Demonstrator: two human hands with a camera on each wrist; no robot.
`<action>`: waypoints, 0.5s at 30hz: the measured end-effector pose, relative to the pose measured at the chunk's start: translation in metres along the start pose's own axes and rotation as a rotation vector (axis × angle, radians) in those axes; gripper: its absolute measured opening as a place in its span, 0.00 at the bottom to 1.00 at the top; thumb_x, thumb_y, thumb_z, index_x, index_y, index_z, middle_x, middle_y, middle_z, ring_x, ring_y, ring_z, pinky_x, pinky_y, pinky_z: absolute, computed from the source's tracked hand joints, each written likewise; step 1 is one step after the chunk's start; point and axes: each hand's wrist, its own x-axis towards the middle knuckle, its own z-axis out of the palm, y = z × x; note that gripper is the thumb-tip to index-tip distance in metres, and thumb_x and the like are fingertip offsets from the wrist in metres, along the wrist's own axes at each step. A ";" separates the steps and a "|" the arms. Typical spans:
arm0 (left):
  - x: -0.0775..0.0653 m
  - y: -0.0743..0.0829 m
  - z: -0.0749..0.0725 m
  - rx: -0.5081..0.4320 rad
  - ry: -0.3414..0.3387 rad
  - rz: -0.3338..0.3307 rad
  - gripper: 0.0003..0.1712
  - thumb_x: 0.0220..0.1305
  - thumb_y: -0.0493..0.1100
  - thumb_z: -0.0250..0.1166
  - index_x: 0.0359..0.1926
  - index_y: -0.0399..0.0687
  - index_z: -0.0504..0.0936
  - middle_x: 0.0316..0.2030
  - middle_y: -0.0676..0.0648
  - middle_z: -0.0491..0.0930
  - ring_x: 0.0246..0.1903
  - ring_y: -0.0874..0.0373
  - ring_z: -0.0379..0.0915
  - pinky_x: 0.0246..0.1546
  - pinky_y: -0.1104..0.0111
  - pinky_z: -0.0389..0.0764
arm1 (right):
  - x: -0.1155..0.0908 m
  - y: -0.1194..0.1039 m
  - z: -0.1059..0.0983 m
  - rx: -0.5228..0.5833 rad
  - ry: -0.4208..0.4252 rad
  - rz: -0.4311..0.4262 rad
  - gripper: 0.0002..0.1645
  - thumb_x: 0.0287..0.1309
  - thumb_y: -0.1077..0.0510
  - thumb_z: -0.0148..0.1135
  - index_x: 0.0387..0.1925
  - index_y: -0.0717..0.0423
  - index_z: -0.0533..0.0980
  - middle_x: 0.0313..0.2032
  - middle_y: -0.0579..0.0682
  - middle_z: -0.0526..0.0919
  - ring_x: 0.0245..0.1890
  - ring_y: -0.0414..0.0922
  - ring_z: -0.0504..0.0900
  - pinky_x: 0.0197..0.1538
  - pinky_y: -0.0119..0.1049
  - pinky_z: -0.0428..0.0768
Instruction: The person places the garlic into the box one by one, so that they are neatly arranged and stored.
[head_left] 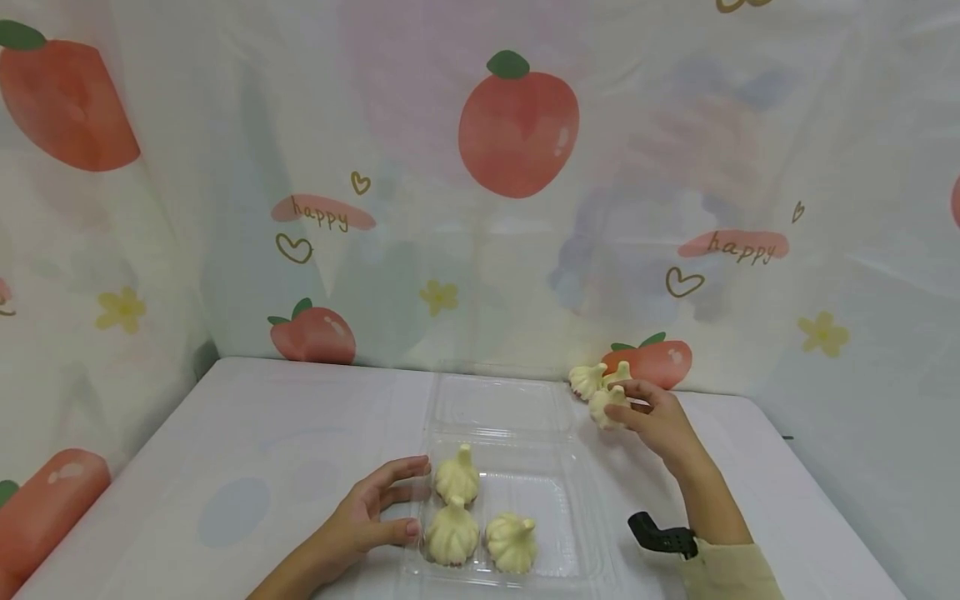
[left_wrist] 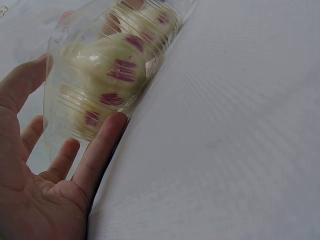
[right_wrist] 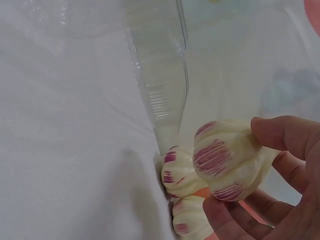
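My right hand [head_left: 660, 421] pinches a garlic bulb [right_wrist: 230, 160] between thumb and fingers at the back right of the table. Beside it are two more garlic bulbs [head_left: 587, 381], close together near the wall. A clear plastic clamshell box [head_left: 577, 500] lies with its lid folded back, holding three pale garlic bulbs [head_left: 452, 533]. My left hand [head_left: 367, 512] rests against the box's left side with its fingers spread and fairly straight. Purple marks on the bulbs [left_wrist: 120, 70] show through the box wall in the left wrist view.
The box's transparent lid [head_left: 502, 406] lies flat behind the tray, near the back edge of the white table [head_left: 300, 450]. A fruit-printed cloth [head_left: 517, 267] hangs behind it. A black strap-like piece [head_left: 660, 535] sits at the right wrist.
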 end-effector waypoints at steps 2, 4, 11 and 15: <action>0.001 0.000 0.000 -0.001 0.002 -0.002 0.41 0.65 0.36 0.67 0.75 0.45 0.59 0.74 0.36 0.55 0.67 0.39 0.62 0.48 0.55 0.84 | -0.001 -0.003 0.000 0.003 0.001 -0.018 0.31 0.64 0.51 0.67 0.62 0.63 0.71 0.64 0.64 0.70 0.58 0.57 0.76 0.45 0.27 0.81; 0.001 0.000 0.000 -0.002 0.001 -0.004 0.41 0.64 0.36 0.67 0.75 0.46 0.59 0.74 0.36 0.55 0.67 0.39 0.62 0.48 0.55 0.84 | -0.002 -0.006 0.000 0.009 0.001 -0.035 0.31 0.63 0.52 0.67 0.62 0.64 0.71 0.63 0.64 0.71 0.56 0.56 0.77 0.45 0.26 0.81; 0.000 0.000 0.001 0.001 0.006 -0.011 0.41 0.65 0.37 0.67 0.75 0.46 0.59 0.74 0.37 0.55 0.67 0.39 0.62 0.48 0.55 0.84 | -0.007 -0.019 0.005 0.073 -0.025 -0.106 0.24 0.62 0.57 0.69 0.55 0.65 0.74 0.59 0.63 0.72 0.47 0.44 0.81 0.44 0.29 0.82; 0.000 0.000 0.001 0.005 0.013 -0.019 0.40 0.65 0.38 0.67 0.74 0.47 0.60 0.74 0.37 0.56 0.67 0.40 0.63 0.48 0.55 0.84 | -0.011 -0.026 0.007 0.090 -0.049 -0.134 0.23 0.62 0.58 0.68 0.54 0.65 0.73 0.58 0.63 0.73 0.47 0.40 0.81 0.45 0.29 0.82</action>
